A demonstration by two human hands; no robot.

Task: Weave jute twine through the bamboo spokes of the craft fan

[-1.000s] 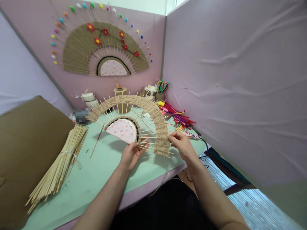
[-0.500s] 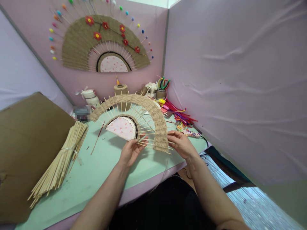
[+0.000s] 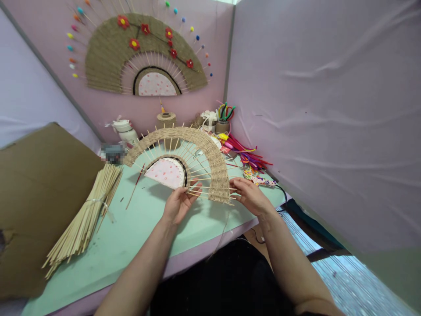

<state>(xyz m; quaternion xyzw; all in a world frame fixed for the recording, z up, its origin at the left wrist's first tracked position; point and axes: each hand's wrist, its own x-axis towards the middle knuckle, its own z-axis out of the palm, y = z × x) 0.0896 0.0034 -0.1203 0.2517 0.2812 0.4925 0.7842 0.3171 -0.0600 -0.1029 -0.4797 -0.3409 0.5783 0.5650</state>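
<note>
A half-round fan frame [image 3: 210, 158] of thin wooden sticks, partly woven with jute twine around a pink dotted paper centre [image 3: 166, 172], is held tilted above the green table [image 3: 138, 232]. My left hand [image 3: 179, 202] grips the bare sticks near the fan's lower right corner. My right hand [image 3: 251, 196] pinches the stick tips at the woven band's outer edge. A loose strand of twine [image 3: 222, 230] hangs down from the weave toward my lap.
A tied bundle of sticks [image 3: 88, 215] lies at left beside a brown cardboard sheet [image 3: 36, 193]. A finished decorated fan [image 3: 144, 57] hangs on the pink wall. A twine spool [image 3: 165, 119], cups and coloured pipe cleaners [image 3: 245, 156] crowd the back right corner.
The view has dipped and shifted slightly, so fan and hands sit a little higher. Both hands keep their hold on the fan's right end.
</note>
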